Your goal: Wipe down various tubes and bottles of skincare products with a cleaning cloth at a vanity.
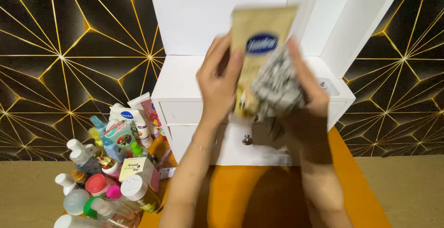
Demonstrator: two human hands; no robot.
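Right now I am holding a tall cream-gold plastic tube up in front of me, over the small white cabinet with two drawers. My left hand grips the tube's left side, with the fingers curled around it. My right hand presses a crumpled grey-and-white patterned cloth against the tube's lower right part, with the fingers wrapped around the cloth. It looks to me like this tube is being wiped, and the wipe is in the middle, not finished.

Down on the near left, a big bunch of bottles and tubes sits close together on the floor beside the cabinet. I see a white bottle with a blue patch, a red-capped jar and a clear spray bottle among them. I think those all wait their turn, so most of the work is left. The cabinet top is white and bare where I can see it.
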